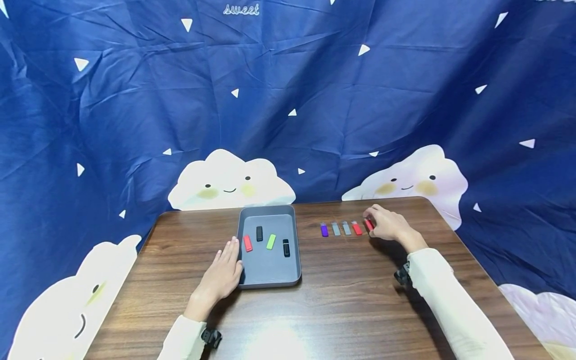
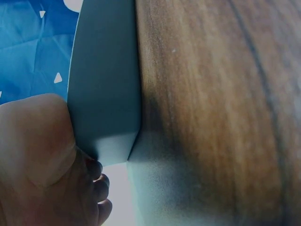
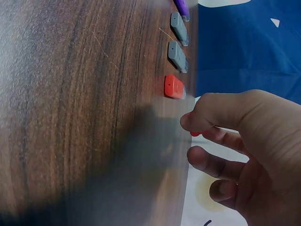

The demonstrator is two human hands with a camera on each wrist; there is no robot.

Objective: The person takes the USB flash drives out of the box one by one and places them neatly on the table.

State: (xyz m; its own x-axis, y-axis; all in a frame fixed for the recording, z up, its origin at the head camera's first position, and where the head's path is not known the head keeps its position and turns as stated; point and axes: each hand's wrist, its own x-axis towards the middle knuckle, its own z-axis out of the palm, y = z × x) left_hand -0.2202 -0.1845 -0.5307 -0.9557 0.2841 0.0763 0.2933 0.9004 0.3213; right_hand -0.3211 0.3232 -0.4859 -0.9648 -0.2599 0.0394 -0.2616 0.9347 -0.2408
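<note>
Left hand (image 1: 223,267) straight-fingered against left side of gray tray (image 1: 270,274), four small sticks (image 1: 271,242) inside. Then on table (image 1: 342,290): purple stick (image 1: 324,230), two gray sticks (image 1: 336,229), red stick (image 1: 357,229), end red stick (image 1: 369,225) pinched by right hand (image 1: 390,226); can't tell if lifted.

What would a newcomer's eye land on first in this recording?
Probably the dark blue fabric backdrop with its smiling white clouds, filling the upper part of the head view. Next, the grey rectangular tray on the brown wood-grain table, holding four small plastic sticks, with the left hand against its left side. Then the right hand, pinching a small red plastic stick beside a row of four similar ones.
</note>
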